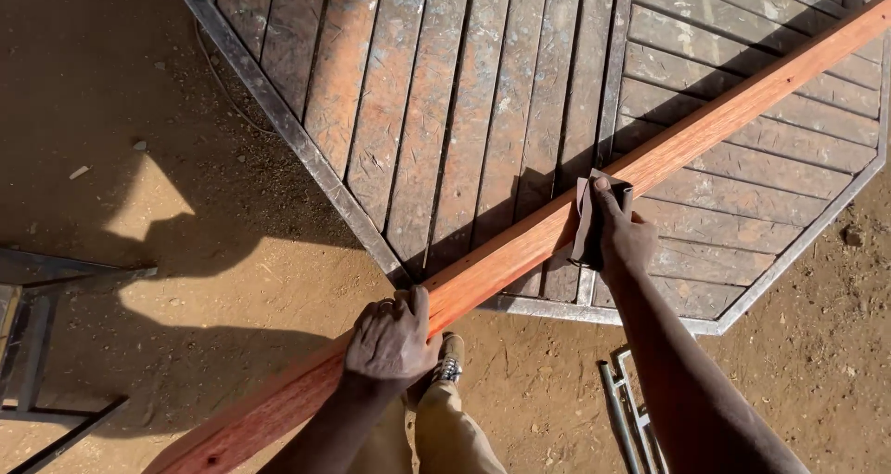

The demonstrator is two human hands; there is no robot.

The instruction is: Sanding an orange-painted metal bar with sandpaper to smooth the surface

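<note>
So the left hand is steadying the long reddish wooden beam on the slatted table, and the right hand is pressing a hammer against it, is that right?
Not quite. The right hand presses a folded dark sheet, apparently sandpaper, not a hammer, against the reddish wooden beam. The rest holds: the left hand grips the beam, which lies across the slatted table. The head view shows this.

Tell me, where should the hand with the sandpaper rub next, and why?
Probably slide the right hand with the sandpaper farther up the plank. That long stretch lies over the table, and the left hand grips the near end to steady it.
</note>
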